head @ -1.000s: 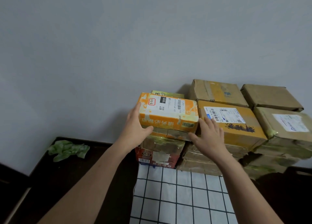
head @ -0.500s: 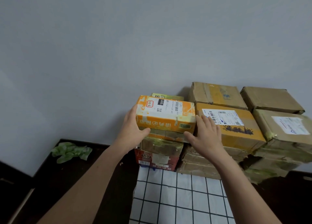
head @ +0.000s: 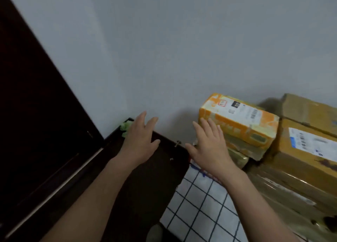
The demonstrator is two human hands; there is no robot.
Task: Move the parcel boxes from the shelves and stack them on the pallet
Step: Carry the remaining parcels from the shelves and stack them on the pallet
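The orange parcel box [head: 242, 122] is sitting on top of the left end of a pile of parcels, close against the grey wall [head: 164, 41]. It is lying flat, with a white shipping label and barcode facing up. Under it, tape-wrapped brown parcels [head: 240, 156] are carrying it, and their edges are sticking out a little nearer than its front face.

The right hand [head: 209, 148] is reaching out palm down at the near left corner of the orange parcel box. Its fingers are lying straight and slightly spread, gripping nothing. The fingertips [head: 205, 125] are overlapping the box's left end, but whether they are touching it cannot be told from here.

The left hand [head: 140, 139] is hovering well left of the box, apart from it, above the dark floor [head: 149, 187]. Its fingers are also spreading straight, with the thumb out to the right, and it is holding nothing.

Just right of the orange box, a larger brown cardboard box [head: 300, 150] with a white label is resting on more taped parcels, and another brown box [head: 310, 110] is sitting behind it against the wall.

A white cloth with a dark grid pattern [head: 197, 205] is lying on the near side of the pile, under the right forearm. A crumpled green scrap [head: 125, 127] is lying by the wall, partly hidden behind the left hand. A dark door panel [head: 36, 114] is filling the left side of the scene.
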